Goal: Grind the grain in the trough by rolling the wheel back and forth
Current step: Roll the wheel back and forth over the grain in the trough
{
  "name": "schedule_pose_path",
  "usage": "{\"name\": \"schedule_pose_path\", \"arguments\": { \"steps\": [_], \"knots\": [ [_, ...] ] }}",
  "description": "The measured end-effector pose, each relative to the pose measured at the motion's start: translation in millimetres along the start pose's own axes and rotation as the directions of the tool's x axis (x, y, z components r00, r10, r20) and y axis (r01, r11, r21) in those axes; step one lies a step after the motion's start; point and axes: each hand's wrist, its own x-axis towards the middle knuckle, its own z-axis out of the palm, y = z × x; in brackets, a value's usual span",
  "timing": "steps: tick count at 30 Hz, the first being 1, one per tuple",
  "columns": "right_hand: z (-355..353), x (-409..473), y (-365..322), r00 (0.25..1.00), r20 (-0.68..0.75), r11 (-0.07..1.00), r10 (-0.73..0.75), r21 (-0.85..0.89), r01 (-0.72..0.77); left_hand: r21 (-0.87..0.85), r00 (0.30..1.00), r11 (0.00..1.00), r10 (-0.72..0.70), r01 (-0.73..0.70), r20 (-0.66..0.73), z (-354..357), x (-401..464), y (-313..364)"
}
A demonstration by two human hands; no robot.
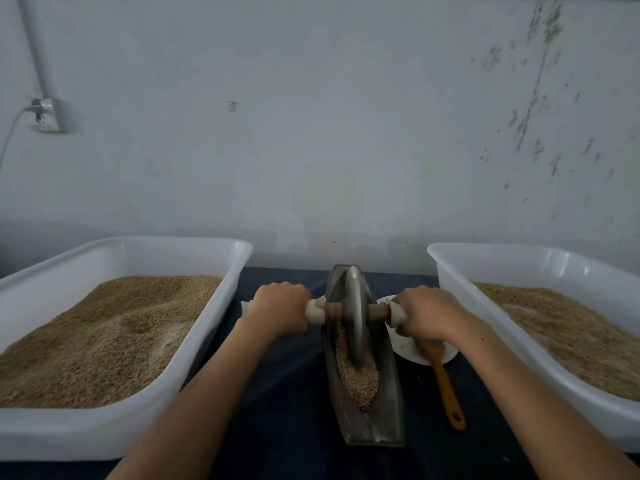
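A narrow boat-shaped metal trough (389, 407) lies lengthwise on the dark table, between my arms. Tan grain (356, 379) fills its near half. A grey metal wheel (355, 313) stands upright in the trough, toward the far half, its lower edge in the grain. A wooden axle runs through the wheel, with pale wrapped grips at both ends. My left hand (280, 306) is closed around the left grip. My right hand (427, 315) is closed around the right grip.
A large white tub (225, 296) of grain stands on the left, another white tub (446, 271) of grain on the right. A white plate (408, 348) with an orange-handled spatula (446, 386) lies just right of the trough. A wall rises close behind.
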Motion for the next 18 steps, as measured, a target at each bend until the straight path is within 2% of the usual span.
{"name": "schedule_pose_path", "arguments": {
  "steps": [2,4,7,9,11,15,18],
  "knots": [
    [-7.2,-1.1,-0.8,0.992,0.126,1.000,0.011,0.009,-0.012,-0.059,0.992,0.998,0.003,0.004,0.122,-4.4,-1.1,-1.4],
    [-12.1,-1.9,-1.5,0.982,0.188,1.000,0.017,0.022,-0.021,-0.098,0.981,0.995,0.003,0.016,0.195,-7.5,-1.7,-2.0],
    [-13.2,-1.9,-0.8,0.976,0.219,0.998,0.009,0.057,-0.022,-0.127,0.974,0.992,0.018,0.011,0.228,-7.7,-1.3,-2.9],
    [-10.9,-0.4,0.0,0.978,0.208,0.998,0.011,0.063,-0.025,-0.109,0.982,0.994,0.015,0.006,0.186,-6.4,-1.0,-2.7],
    [-6.5,0.6,-0.5,0.991,0.131,0.999,0.018,0.030,-0.022,-0.074,0.994,0.997,0.007,0.001,0.106,-4.0,0.1,-2.5],
    [6.1,0.5,-3.1,0.979,-0.201,1.000,-0.003,-0.026,-0.002,-0.024,0.994,1.000,-0.004,0.002,-0.110,5.7,0.3,-1.4],
    [8.9,0.2,-4.7,0.965,-0.261,1.000,-0.006,-0.007,0.004,-0.039,0.978,0.999,-0.012,0.004,-0.209,12.6,0.4,-1.8]
  ]
}}
